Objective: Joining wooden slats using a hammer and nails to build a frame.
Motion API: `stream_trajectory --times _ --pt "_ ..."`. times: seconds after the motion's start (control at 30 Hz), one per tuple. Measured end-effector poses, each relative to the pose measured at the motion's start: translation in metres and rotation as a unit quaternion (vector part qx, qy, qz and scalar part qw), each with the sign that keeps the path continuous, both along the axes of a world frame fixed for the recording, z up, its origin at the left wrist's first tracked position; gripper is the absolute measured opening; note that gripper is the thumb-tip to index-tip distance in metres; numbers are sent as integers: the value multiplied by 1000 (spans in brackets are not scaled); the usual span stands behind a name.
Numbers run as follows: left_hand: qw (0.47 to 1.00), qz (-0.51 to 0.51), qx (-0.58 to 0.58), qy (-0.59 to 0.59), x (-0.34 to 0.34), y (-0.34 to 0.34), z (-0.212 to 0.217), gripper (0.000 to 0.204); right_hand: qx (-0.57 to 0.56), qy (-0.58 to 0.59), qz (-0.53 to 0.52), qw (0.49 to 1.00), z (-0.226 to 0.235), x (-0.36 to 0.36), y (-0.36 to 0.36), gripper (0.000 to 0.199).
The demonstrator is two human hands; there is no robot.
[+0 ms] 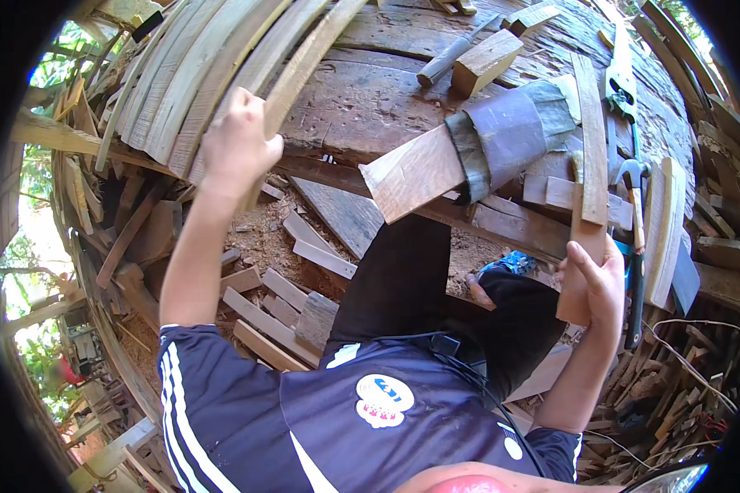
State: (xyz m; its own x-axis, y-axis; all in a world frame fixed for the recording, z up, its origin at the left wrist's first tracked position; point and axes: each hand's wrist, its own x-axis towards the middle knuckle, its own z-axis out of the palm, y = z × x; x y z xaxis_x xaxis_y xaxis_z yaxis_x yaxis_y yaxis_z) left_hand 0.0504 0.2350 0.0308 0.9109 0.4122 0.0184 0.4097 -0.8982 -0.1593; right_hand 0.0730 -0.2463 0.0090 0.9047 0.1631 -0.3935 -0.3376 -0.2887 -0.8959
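Note:
My left hand [238, 135] is closed around the near end of a wooden slat [312, 62], at the edge of a row of slats [185, 82] lying on the workbench at the far left. In my right hand [598, 275], a short flat wooden piece [575, 296] is gripped, with the thumb lying along its face. A longer wooden strip [589, 131] runs away from that piece over the bench; whether the two are joined, I cannot tell. Between my hands, a sanding sheet or cloth [510, 131] wraps a flat wooden board [415, 171] that juts over the bench edge.
The worn plank workbench [337, 107] carries a wooden block [485, 63], a round stick [452, 57] and, on the right, a hammer [635, 197] and a green-handled saw [622, 86]. Offcuts [275, 316] and sawdust lie below, around my legs. Stacked wood scraps [674, 403] fill the right side.

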Motion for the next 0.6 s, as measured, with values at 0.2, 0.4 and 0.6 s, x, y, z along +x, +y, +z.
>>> stream_trajectory --times 0.2,0.4,0.6 --pt "985 -97 -73 -118 1 35 90 45 -232 -94 79 965 23 20 2 42" --pt "977 -79 -121 -158 -14 62 148 52 -438 -179 150 868 45 36 22 47" --pt "960 -79 -170 -208 -21 67 158 53 -612 -227 138 745 71 43 35 54"
